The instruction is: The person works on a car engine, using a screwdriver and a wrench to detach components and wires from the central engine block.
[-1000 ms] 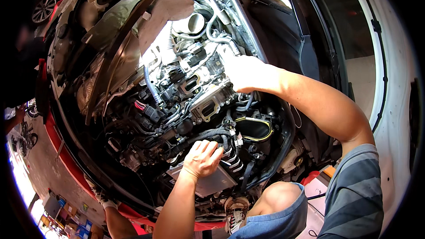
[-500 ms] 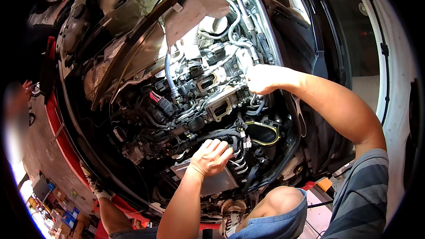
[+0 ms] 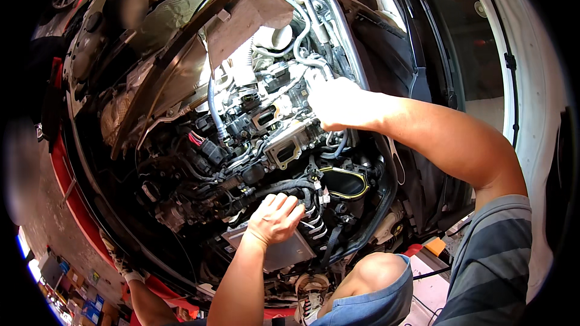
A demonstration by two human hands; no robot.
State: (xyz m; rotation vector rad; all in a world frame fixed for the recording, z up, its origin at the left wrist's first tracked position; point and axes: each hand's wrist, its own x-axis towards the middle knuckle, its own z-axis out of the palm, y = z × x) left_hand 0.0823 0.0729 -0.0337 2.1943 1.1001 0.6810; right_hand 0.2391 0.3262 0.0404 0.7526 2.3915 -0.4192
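Garage floor (image 3: 43, 220) bears boxes (image 3: 75, 276) at eight o'clock; centrally, the engine bay (image 3: 349, 42) contains an engine (image 3: 244, 124). Left hand (image 3: 276, 217), fingers curled together, overlaps a silver module (image 3: 287, 256) at six; right hand (image 3: 341, 105) is over the engine at two. Neither grip can be told.

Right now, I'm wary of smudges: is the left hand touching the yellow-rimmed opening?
Apart. The head view shows a gap between the left hand and the yellow-rimmed opening, with white tags in it.

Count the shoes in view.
2. One shoe is at the lower middle, below the flat metal box; the other shoe is at lower left, by the red strip. More may be hidden.
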